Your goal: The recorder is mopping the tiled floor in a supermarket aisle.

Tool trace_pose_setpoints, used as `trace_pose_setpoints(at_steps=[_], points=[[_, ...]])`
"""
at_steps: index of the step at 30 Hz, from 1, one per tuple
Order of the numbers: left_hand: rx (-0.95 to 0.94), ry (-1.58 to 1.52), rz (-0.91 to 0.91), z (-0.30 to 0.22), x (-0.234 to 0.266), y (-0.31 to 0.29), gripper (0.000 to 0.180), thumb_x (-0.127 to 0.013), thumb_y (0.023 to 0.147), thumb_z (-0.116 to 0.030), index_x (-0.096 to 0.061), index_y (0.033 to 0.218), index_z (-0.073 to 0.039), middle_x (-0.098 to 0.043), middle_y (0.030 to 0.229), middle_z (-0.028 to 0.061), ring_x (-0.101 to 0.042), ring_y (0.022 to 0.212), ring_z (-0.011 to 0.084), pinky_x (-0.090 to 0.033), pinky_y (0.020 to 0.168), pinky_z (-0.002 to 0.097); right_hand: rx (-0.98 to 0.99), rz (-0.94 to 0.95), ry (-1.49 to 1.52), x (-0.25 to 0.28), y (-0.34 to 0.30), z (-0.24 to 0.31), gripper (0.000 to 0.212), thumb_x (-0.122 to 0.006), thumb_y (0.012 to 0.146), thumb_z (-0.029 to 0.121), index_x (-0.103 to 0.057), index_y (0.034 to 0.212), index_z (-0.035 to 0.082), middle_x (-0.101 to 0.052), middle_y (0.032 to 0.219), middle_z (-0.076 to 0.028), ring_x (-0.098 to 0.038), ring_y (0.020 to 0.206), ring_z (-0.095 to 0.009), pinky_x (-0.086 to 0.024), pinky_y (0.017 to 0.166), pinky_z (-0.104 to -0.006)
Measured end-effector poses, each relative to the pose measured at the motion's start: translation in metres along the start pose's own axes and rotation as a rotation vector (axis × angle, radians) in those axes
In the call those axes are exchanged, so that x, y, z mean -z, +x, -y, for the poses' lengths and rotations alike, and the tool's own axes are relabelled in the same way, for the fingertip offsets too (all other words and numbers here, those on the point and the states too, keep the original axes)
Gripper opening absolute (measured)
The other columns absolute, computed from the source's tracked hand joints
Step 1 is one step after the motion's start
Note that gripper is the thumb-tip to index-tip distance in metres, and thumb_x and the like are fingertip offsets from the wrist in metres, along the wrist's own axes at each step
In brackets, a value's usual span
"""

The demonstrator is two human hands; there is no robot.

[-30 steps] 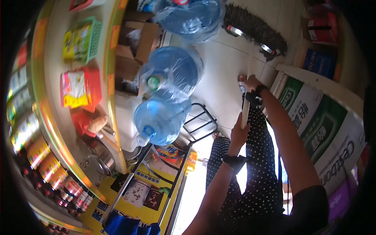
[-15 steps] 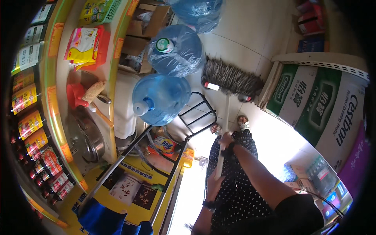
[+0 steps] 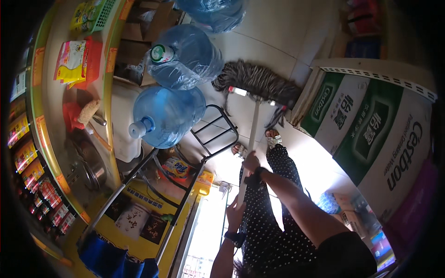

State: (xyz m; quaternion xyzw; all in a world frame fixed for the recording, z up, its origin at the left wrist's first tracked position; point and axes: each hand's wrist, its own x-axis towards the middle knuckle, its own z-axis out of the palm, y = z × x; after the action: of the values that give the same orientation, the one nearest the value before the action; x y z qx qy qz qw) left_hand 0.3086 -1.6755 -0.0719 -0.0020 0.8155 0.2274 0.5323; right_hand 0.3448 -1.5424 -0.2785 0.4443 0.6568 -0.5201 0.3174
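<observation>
left hand [image 3: 235, 216] nearer the body, right hand [image 3: 251, 162] nearer the mop head [image 3: 260, 79] — both hands gripping its handle [image 3: 253, 129].

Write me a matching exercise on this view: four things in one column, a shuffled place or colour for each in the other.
Things:
1. Mop head
2. Left hand
3. Trousers
4. Right hand

Places or colours:
A. Black with white dots
B. On the handle, nearer the mop head
C. Grey and shaggy
D. On the handle, farther from the mop head

Pairs: 1-C, 2-D, 3-A, 4-B
</observation>
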Motion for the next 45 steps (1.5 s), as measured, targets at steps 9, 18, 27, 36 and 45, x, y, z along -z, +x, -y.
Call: trace_pose_setpoints(at_steps=[9, 18, 27, 36, 45], points=[[-0.047, -0.319, -0.003, -0.132, -0.141, 0.061, 0.048, -0.062, 0.077, -0.021, -0.046, 0.12, -0.005, -0.055, 0.072, 0.0058, -0.049, 0.059, 0.0095, -0.04, 0.054, 0.0247, -0.107, -0.159, -0.01, 0.196, 0.084, -0.06, 0.055, -0.057, 0.065, 0.022, -0.037, 0.102, -0.014, -0.053, 0.09, -0.03, -0.054, 0.086, -0.04, -0.046, 0.075, -0.0411], [-0.191, -0.207, 0.023, -0.106, -0.108, 0.069, 0.05, -0.059, 0.079, -0.017, -0.041, 0.123, -0.004, -0.059, 0.086, 0.0141, -0.055, 0.07, 0.0164, -0.044, 0.063, 0.0284, -0.159, -0.019, 0.194, 0.192, 0.086, -0.039, 0.071, -0.057, 0.065, 0.021, -0.019, 0.105, -0.023, -0.053, 0.093, -0.034, -0.057, 0.086, -0.041, -0.049, 0.072, -0.0385], [-0.022, -0.189, 0.026, -0.022, -0.072, -0.008, 0.05, -0.059, 0.077, -0.019, -0.042, 0.123, -0.008, -0.055, 0.069, 0.0068, -0.047, 0.055, 0.011, -0.039, 0.051, 0.0259, -0.001, 0.034, -0.072, 0.051, 0.046, -0.077, 0.067, -0.055, 0.065, 0.038, -0.042, 0.091, -0.022, -0.053, 0.095, -0.032, -0.055, 0.084, -0.039, -0.044, 0.074, -0.0404], [0.004, -0.316, 0.072, 0.073, -0.039, -0.061, 0.046, -0.06, 0.076, -0.018, -0.048, 0.118, -0.005, -0.053, 0.065, 0.0012, -0.045, 0.054, 0.0062, -0.038, 0.047, 0.0226, -0.112, 0.063, 0.228, -0.067, 0.008, -0.089, 0.054, -0.056, 0.072, 0.015, -0.018, 0.094, -0.017, -0.054, 0.081, -0.029, -0.06, 0.069, -0.033, -0.051, 0.063, -0.0359], [0.049, -0.467, 0.025, 0.117, -0.037, -0.073, 0.048, -0.061, 0.076, -0.011, -0.046, 0.121, -0.007, -0.042, 0.053, -0.0064, -0.033, 0.039, 0.0014, -0.024, 0.033, 0.0177, -0.151, -0.019, 0.034, -0.089, -0.034, -0.046, 0.061, -0.053, 0.069, 0.02, -0.021, 0.102, -0.021, -0.051, 0.097, -0.035, -0.056, 0.088, -0.04, -0.046, 0.079, -0.0382]])
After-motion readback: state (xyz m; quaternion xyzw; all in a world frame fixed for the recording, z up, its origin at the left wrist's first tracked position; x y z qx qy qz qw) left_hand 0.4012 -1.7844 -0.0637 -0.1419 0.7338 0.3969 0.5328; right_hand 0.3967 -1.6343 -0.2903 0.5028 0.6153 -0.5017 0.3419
